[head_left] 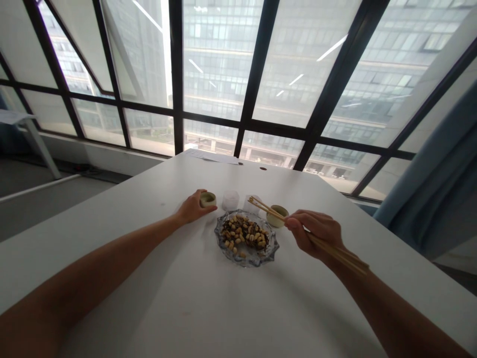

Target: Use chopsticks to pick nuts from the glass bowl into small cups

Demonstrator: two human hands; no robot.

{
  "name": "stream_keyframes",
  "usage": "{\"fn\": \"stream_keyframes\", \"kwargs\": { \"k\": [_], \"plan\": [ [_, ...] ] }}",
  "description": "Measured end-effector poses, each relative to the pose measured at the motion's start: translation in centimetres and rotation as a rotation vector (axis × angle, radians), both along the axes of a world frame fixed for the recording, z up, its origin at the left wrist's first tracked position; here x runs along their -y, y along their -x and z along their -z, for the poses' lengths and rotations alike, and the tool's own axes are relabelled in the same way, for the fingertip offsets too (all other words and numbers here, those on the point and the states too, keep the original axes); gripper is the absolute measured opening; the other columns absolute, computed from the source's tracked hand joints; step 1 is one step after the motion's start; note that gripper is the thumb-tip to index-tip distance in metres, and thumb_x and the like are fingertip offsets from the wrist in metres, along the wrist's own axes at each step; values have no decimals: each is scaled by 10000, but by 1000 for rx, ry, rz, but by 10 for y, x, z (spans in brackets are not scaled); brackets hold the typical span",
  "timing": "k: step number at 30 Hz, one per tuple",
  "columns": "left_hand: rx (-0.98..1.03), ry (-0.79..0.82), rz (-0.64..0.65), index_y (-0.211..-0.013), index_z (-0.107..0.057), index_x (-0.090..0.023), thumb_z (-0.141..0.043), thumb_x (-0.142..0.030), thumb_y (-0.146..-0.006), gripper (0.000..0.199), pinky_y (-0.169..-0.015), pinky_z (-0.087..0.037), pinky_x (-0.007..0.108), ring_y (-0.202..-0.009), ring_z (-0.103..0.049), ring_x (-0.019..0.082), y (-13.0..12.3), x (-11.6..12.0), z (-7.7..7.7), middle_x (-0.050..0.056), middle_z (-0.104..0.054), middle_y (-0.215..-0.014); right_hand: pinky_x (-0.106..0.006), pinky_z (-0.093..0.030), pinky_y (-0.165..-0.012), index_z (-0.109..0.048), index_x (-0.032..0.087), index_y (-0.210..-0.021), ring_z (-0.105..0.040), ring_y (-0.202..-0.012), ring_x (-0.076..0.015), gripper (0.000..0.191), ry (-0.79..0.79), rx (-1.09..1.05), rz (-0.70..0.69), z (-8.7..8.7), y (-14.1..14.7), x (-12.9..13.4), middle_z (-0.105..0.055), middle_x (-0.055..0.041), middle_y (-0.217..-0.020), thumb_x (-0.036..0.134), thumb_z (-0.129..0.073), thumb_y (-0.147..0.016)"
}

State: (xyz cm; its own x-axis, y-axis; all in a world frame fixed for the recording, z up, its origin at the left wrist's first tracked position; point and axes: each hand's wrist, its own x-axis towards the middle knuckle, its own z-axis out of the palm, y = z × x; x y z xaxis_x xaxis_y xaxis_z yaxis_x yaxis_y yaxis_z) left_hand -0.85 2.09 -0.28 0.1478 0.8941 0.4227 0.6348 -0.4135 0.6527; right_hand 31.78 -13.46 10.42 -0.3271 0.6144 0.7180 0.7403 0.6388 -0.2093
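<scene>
My left hand (193, 207) is wrapped round a small green and white cup (208, 200) on the white table, left of the plate. My right hand (315, 230) holds a pair of wooden chopsticks (270, 210), whose tips point left above a clear cup (252, 203). A scalloped glass plate (257, 258) lies between my hands, holding nuts (238, 231) and what look like dark seeds. Just left of my right hand stands a green bowl (277, 216), partly crossed by the chopsticks. Another clear cup (230, 200) is behind the plate.
The white table (179, 313) reaches toward large dark-framed windows. Papers (212, 157) lie at its far end, near two small dark round spots. A blue curtain (428, 184) hangs at the right, and part of another table (40, 144) shows at the left.
</scene>
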Motion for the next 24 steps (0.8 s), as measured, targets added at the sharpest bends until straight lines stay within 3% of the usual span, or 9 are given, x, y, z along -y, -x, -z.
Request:
{"fn": "stream_keyframes", "kwargs": {
  "k": [9,18,24],
  "plan": [
    [-151,-279,118,-1253,-517,-205,-812,-428,-653,704,-1085,-447,454,-1238,-558,320,-2,6,-1,125,-605,-1288,-253,-458,-451,-614,229,-598,-616,-444,-147,475,-65,-60,69,-2,6,0,-676,-43,-535,460,-454,-982],
    [-75,-262,54,-1245,-497,-180,-815,-463,-665,720,-996,-510,473,-1151,-617,318,2,-3,6,131,-626,-1234,-202,-451,-423,-627,203,-619,-623,-422,-116,393,-190,-83,-21,-3,5,-4,-684,-12,-536,316,-520,-980],
    [-147,-392,172,-1260,-484,-197,-814,-356,-682,685,-1080,-458,487,-1250,-547,318,2,-1,6,131,-587,-1313,-201,-453,-421,-627,203,-621,-626,-423,-116,376,-198,-93,-35,-3,6,-4,-680,-9,-531,297,-533,-972]
  ]
}}
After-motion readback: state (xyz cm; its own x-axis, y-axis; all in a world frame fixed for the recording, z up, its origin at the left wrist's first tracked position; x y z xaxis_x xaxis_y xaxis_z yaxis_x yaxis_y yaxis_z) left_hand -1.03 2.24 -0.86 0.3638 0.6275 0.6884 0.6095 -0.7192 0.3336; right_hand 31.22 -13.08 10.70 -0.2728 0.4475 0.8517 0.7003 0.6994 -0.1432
